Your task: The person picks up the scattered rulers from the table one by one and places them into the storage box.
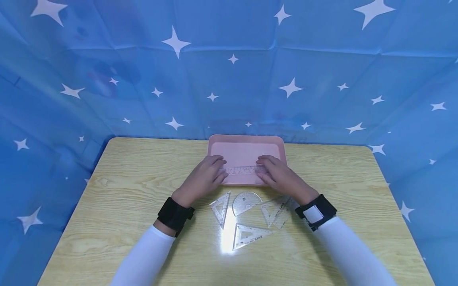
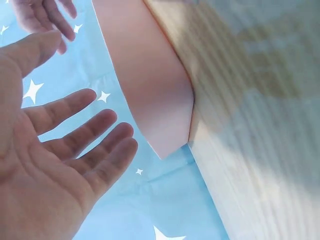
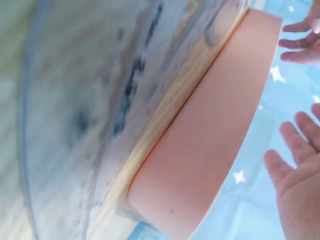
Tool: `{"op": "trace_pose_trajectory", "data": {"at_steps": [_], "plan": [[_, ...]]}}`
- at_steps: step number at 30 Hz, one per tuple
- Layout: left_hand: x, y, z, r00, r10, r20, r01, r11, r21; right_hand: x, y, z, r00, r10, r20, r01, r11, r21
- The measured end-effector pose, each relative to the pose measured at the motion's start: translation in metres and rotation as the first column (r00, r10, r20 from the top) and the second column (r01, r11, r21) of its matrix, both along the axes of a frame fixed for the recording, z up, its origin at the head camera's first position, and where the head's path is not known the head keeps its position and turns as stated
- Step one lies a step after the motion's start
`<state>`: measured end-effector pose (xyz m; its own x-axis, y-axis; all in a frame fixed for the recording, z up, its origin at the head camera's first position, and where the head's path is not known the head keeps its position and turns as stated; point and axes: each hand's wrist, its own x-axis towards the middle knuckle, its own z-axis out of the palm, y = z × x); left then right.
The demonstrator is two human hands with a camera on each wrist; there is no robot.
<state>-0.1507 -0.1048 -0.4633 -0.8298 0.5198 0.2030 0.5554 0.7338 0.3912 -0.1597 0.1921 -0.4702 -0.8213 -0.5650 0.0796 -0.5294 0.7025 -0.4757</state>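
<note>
A pink tray (image 1: 247,147) stands at the table's far edge. Inside it lies a clear ruler (image 1: 241,170), its two ends hidden from the head view by my hands. My left hand (image 1: 204,175) hovers over the tray's left side, and my right hand (image 1: 280,173) is over the right side. Both wrist views show the left palm (image 2: 45,175) and the right palm (image 3: 305,190) with fingers apart and nothing held. Nearer to me on the table are a clear protractor (image 1: 246,202), a left set square (image 1: 226,207), a front set square (image 1: 254,237) and a right set square (image 1: 280,208).
The right set square overlaps another clear strip-like piece (image 1: 282,219), close to my right wrist. A bright glare patch (image 1: 228,238) falls beside the front set square. Behind the wooden table (image 1: 118,190) hangs a blue cloth (image 1: 229,95) with white stars.
</note>
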Motion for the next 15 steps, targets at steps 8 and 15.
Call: {"op": "trace_pose_trajectory", "data": {"at_steps": [8, 15], "plan": [[0.018, -0.007, 0.002, 1.0, 0.015, 0.026, -0.014, 1.0, -0.017, 0.02, -0.009, 0.002, 0.993, 0.105, -0.061, -0.107, 0.994, -0.03], [0.035, -0.011, -0.003, 0.999, 0.034, -0.007, -0.034, 0.999, 0.012, 0.039, -0.018, 0.003, 0.965, 0.186, -0.184, -0.192, 0.981, -0.018]]}}
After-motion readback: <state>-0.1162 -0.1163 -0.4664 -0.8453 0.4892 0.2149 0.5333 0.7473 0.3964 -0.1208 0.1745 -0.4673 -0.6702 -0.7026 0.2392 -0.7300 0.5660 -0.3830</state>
